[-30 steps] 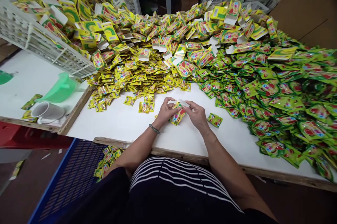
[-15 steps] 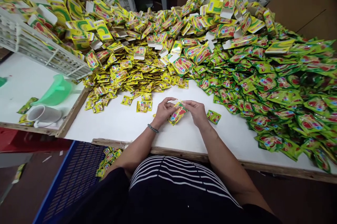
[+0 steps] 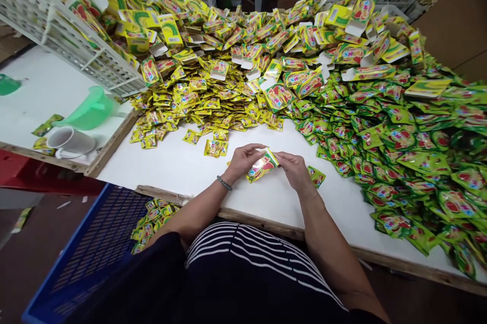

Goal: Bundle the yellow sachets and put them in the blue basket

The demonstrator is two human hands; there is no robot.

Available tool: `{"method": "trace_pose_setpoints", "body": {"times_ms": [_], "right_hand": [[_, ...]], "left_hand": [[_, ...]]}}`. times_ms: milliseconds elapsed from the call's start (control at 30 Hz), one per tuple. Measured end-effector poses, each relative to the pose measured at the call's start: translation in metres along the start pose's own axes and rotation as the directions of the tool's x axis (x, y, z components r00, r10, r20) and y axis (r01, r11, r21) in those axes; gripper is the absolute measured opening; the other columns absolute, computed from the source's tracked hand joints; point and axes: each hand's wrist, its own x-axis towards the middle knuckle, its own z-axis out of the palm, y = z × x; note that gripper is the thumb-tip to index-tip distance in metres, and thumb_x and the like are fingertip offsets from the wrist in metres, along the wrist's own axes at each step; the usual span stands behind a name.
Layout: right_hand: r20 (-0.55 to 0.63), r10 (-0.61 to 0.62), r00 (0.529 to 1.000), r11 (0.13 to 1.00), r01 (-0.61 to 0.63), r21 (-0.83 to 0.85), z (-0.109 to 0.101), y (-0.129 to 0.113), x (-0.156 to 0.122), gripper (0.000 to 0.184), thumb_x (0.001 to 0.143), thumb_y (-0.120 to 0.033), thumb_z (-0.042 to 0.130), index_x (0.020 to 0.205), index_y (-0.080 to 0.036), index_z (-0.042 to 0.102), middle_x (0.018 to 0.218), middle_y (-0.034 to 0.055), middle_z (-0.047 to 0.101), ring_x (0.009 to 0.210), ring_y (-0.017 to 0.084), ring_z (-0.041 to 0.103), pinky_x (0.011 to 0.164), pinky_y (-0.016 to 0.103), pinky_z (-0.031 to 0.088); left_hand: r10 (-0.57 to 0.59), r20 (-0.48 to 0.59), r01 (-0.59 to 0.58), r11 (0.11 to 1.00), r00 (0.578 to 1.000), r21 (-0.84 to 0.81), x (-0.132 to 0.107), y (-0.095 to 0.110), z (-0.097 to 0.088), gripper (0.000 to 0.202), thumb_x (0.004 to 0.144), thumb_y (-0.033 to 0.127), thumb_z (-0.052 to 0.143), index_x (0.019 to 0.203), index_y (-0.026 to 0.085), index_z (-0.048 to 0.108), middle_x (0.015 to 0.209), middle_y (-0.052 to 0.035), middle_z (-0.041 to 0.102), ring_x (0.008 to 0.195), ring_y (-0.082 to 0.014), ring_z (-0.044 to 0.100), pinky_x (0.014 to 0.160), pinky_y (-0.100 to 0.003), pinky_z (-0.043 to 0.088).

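Both my hands hold one small yellow-green carton (image 3: 262, 166) just above the white table (image 3: 182, 167). My left hand (image 3: 243, 159) grips its left end with curled fingers. My right hand (image 3: 294, 169) pinches its right end at the flap. A single green sachet (image 3: 316, 176) lies right of my right hand. A pair of yellow sachets (image 3: 215, 147) lies to the front left of my left hand. Behind them spreads a heap of yellow sachets (image 3: 198, 103), with a heap of green sachets (image 3: 403, 141) on the right.
Flat and folded cartons (image 3: 304, 35) pile up at the back. A white crate (image 3: 72, 25) full of cartons tilts at the left. A green scoop (image 3: 89, 111) and a white mug (image 3: 70, 140) lie on the left table. A blue crate (image 3: 102, 243) with finished packs stands below.
The carton's white flap, open a second ago, is now folded down under my right fingers. The view has shifted a little; my hands stay in the same place.
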Motion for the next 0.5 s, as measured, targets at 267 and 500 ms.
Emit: {"method": "trace_pose_setpoints", "body": {"times_ms": [267,500], "right_hand": [[-0.05,-0.359,0.932,0.845,0.302,-0.441,0.024,-0.001,-0.006,0.03,0.086,-0.037,0.058,0.11,-0.024,0.071,0.107,0.0078,0.07,0.098,0.022,0.06,0.085,0.04,0.05],[0.031,-0.43,0.902,0.757,0.379,-0.532,0.041,0.002,-0.005,0.033,0.088,-0.042,0.056,0.113,-0.024,0.069,0.107,0.0088,0.072,0.098,0.023,0.063,0.089,0.043,0.051]], "left_hand": [[-0.028,-0.042,0.028,1.0,0.999,-0.01,0.001,0.005,-0.005,0.049,0.067,0.049,0.075,0.097,0.013,0.061,0.056,0.0053,0.054,0.045,-0.0043,0.039,0.047,-0.019,0.029],[-0.076,-0.024,0.079,0.987,0.997,0.139,-0.008,0.026,-0.007,0.056,0.067,0.048,0.073,0.108,0.017,0.052,0.053,0.0078,0.052,0.043,-0.0055,0.037,0.047,-0.019,0.026]]}}
